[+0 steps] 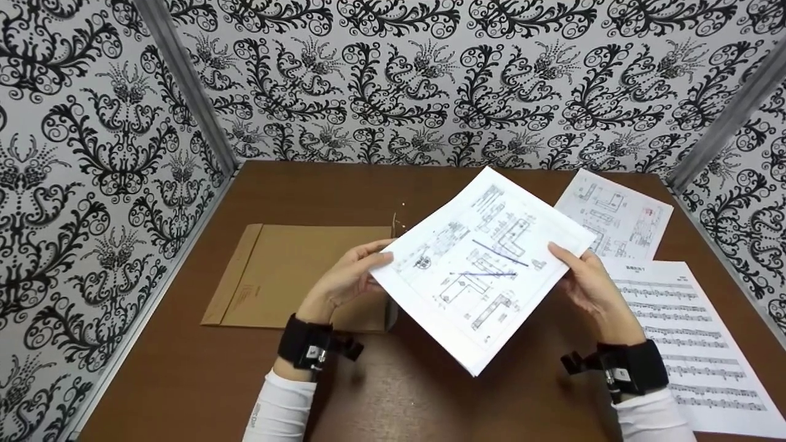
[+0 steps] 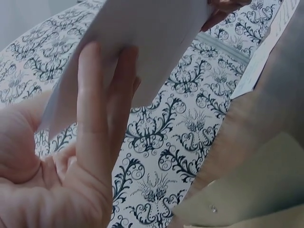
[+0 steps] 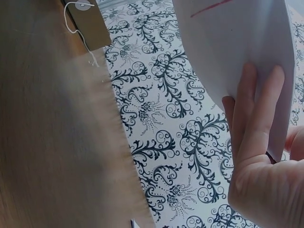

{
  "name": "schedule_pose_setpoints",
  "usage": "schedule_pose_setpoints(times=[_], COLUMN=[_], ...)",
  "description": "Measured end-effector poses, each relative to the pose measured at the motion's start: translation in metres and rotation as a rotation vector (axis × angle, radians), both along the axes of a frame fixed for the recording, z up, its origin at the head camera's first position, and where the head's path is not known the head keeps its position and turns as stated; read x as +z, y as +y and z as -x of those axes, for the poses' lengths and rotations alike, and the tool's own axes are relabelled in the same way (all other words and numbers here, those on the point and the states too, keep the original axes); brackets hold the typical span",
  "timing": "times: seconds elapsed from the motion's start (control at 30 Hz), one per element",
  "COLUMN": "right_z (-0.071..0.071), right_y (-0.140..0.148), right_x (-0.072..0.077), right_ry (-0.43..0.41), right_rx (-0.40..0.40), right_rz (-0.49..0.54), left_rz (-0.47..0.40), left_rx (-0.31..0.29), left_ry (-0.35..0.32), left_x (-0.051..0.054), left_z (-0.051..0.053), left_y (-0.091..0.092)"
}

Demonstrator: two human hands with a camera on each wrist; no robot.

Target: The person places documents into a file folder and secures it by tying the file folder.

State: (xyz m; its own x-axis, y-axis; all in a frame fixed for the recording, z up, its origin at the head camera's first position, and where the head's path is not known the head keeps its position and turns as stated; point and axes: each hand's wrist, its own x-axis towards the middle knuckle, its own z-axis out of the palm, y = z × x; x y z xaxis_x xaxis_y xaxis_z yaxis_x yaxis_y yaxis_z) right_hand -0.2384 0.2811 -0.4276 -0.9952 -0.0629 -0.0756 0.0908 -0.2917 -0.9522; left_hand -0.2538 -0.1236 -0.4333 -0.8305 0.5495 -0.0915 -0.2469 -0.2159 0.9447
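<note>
Paper [image 1: 466, 307] hangs above the table [image 1: 374, 405], opposite edges pinched thumb-to-fingers by my left hand [image 1: 350, 273] and right hand [image 1: 589, 288]; probably light, bendy, easily creased, so edges seem best to hold.

decent room on the table [image 1: 442, 405] up front between the forearms, just the black wrist mounts [image 1: 638, 368] poking in from each side. middle's blocked by the raised papers [image 1: 491, 264] spanning left hand [image 1: 353, 276] to right hand [image 1: 586, 288]. brown envelope [image 1: 295, 276] lies flat on the left, low enough to pass over, sheet music [image 1: 706, 350] covers the right, patterned wall [image 1: 430, 92] stops you at the back
</note>
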Motion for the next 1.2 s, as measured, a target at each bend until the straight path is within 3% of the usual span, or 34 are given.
schedule_pose_setpoints(times=[0.23,0.57,0.77,1.2], right_z=[-0.001,-0.002,-0.001,-0.003], right_y=[0.002,0.001,-0.001,-0.010], right_x=[0.002,0.004,0.004,0.002], right_ry=[0.030,0.053,0.065,0.055], right_rx=[-0.033,-0.073,-0.092,-0.116], right_rz=[0.064,0.077,0.097,0.069], left_rz=[-0.004,-0.063,-0.094,-0.013], left_rx=[0.123,0.275,0.251,0.205], left_ry=[-0.031,-0.081,-0.093,-0.035], left_x=[0.002,-0.001,0.000,-0.008], left_z=[-0.006,-0.011,-0.015,-0.030], left_y=[0.016,0.035,0.042,0.064])
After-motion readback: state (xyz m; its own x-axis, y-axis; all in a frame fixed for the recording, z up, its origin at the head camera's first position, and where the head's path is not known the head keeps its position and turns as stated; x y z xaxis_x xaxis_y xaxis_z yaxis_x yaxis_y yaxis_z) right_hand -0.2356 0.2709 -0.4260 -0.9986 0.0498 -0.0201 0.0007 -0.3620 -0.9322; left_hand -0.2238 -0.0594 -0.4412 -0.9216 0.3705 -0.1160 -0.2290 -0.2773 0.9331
